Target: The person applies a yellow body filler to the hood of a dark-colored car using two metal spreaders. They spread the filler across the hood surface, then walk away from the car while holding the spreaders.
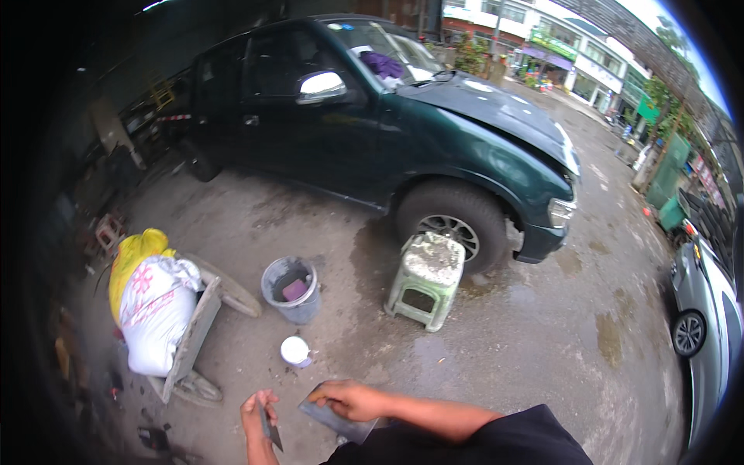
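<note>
At the lower edge my left hand (254,411) is closed round a small putty knife (271,434), its dark blade pointing down and toward me. Just right of it, my right hand (350,399) grips a plastering trowel (341,422) with a flat, grey metal plate; the fingers hide most of its handle. The two tools are close but apart. Beyond my hands, a small white-topped tub (295,350) stands on the concrete floor. Behind it is a grey bucket (301,308) with a purplish block or sponge (294,290) inside.
A wheelbarrow (194,333) at left carries a white sack (163,310) and a yellow sack (128,267). A splattered green plastic stool (428,279) stands beside the front wheel of a dark green pickup (310,147). A silver car (709,318) is at far right.
</note>
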The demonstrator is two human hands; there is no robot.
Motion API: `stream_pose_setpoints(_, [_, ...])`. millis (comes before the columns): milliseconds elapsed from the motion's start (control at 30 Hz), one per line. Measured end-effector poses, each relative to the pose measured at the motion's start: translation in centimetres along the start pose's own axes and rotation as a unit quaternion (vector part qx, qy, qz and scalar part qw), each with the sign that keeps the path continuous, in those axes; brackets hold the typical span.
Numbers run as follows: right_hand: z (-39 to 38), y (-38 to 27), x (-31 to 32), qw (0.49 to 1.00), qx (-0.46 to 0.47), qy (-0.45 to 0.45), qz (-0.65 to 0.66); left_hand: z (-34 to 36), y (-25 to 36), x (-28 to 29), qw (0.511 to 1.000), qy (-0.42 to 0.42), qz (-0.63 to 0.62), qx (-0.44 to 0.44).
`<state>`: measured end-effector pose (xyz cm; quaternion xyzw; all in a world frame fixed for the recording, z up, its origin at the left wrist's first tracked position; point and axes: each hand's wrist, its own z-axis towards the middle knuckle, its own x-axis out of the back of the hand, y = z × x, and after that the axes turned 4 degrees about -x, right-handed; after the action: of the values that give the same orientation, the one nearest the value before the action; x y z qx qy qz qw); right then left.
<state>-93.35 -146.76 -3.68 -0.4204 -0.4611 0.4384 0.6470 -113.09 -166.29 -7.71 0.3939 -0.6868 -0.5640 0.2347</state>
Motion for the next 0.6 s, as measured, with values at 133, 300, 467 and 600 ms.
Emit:
stream_pose_setpoints(133, [-1.3, 3.5, 0.0, 0.986, -0.117, 0.11, -0.051, -1.6, -1.1, -0.2, 0.997, 0.065, 0.031, 0.032])
stream_pose_setpoints(300, [-6.3, 15.5, 1.4, 0.888, -0.312, 0.325, 0.089, -0.8, -10.6, 2.5, 0.977, 0.07, 0.063, 0.19])
stream_pose_setpoints(467, [-4.4, 13.1, 1.3, 0.884, -0.324, 0.314, 0.121, -4.1, -11.8, -0.1, 0.971, 0.014, -0.003, 0.239])
stream_pose_setpoints(600, [-2.2, 12.1, 1.4, 0.925, -0.274, 0.245, 0.092, -4.5, -8.8, -3.8, 0.976, -0.05, -0.016, 0.212])
